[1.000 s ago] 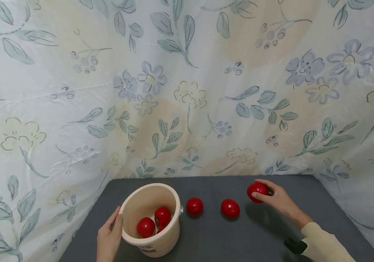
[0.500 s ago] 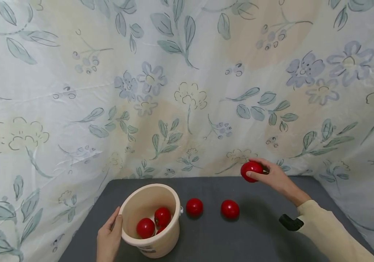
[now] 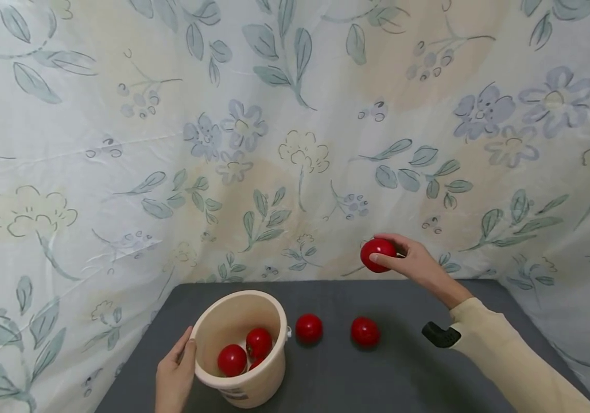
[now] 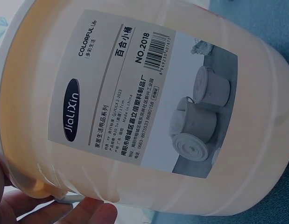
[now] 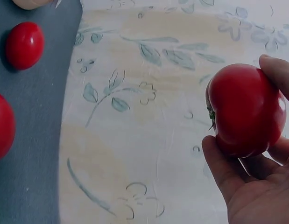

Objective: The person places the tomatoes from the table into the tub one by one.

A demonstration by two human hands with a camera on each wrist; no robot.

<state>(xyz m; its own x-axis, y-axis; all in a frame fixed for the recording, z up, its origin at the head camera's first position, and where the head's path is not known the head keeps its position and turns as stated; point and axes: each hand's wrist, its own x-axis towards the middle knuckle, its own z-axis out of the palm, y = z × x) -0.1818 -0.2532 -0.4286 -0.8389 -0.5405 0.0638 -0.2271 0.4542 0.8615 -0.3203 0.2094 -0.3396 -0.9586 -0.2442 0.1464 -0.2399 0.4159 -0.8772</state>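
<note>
A cream plastic bucket (image 3: 253, 381) leans a little toward me at the left of the dark table, several red tomatoes (image 3: 232, 360) inside it. My left hand (image 3: 176, 367) grips its rim on the left side, thumb and fingers at the edge. The left wrist view shows the bucket's printed label (image 4: 144, 93) close up, with fingertips (image 4: 104, 213) below. My right hand (image 3: 411, 258) holds a tomato (image 3: 377, 255) up in the air, over the table's far edge in the head view. In the right wrist view, fingers and thumb curl round that tomato (image 5: 244, 109), its green stem facing left.
Two more tomatoes lie on the dark table (image 3: 326, 378): one tomato (image 3: 309, 329) just right of the bucket, another tomato (image 3: 365, 332) farther right. Floral cloth (image 3: 295, 143) hangs behind the table and along its sides. A black strap piece (image 3: 441, 335) sits at my right cuff.
My right hand has lifted its tomato from low over the table and carried it left toward the bucket. My left hand stays at the bucket's rim.
</note>
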